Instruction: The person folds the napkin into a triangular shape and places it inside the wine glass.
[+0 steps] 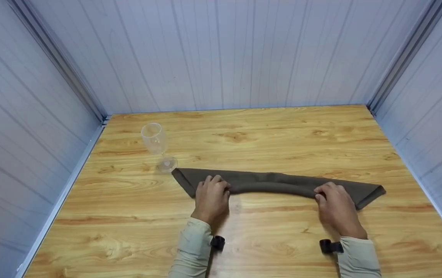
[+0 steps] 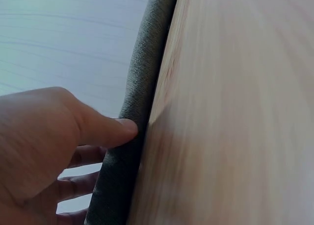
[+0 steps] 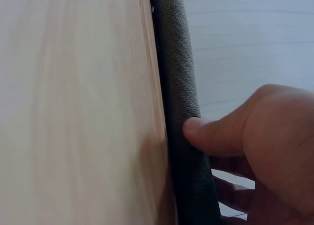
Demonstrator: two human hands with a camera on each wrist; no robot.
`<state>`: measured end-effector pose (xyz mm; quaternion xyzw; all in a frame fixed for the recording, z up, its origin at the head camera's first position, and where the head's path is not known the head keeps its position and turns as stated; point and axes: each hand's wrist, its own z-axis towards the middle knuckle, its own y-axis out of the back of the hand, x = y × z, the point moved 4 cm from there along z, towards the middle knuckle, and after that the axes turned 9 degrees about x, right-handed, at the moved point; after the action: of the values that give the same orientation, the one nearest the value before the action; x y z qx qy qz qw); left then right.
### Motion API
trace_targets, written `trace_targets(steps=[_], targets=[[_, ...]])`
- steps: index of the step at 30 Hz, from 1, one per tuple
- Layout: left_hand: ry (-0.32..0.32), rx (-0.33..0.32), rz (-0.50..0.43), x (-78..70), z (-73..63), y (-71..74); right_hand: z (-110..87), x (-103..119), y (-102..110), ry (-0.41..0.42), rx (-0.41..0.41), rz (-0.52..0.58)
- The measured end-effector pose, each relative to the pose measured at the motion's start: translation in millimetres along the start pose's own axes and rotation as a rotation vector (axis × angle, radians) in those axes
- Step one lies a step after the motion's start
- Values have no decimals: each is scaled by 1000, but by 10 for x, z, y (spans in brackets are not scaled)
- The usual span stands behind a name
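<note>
A dark grey-brown cloth napkin (image 1: 267, 183) lies across the wooden table as a long strip, its near edge rolled and its two ends slanting to points. Toward its left end, my left hand (image 1: 211, 197) grips the roll, the thumb (image 2: 126, 127) on the near side and the fingers over the far side. My right hand (image 1: 336, 206) holds the roll the same way near the right end, its thumb (image 3: 195, 129) on the cloth. Part of the cloth is hidden under both hands.
A clear stemmed glass (image 1: 154, 139) stands upright at the left, its foot close to the napkin's left tip. Pale panelled walls (image 1: 221, 54) enclose the wooden table (image 1: 267, 247) at the back and on both sides.
</note>
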<state>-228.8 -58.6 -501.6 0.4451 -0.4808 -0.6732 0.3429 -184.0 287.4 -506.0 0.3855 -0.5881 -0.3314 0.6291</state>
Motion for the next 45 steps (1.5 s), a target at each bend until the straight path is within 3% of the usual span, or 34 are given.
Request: trace_targets(steps=[12,17,22,30,33,38,45], targets=[[26,-13,-47,27,0,47,28,-57,37,-90,-29,14],[37,-46,-60,27,0,34,15,-59,49,-75,-45,15],[52,-67,-23,43,-2,36,0,-51,45,-71,-10,-14],[-54,48,-33,102,2,28,-16,-17,53,-34,-14,-55],[-70,61,-39,117,12,23,-24,-23,56,-14,-32,-57],[-64,52,-46,142,13,23,-43,-45,53,15,-60,-37],[-20,-3,-62,174,7,47,-12,-62,53,-18,-36,-14]])
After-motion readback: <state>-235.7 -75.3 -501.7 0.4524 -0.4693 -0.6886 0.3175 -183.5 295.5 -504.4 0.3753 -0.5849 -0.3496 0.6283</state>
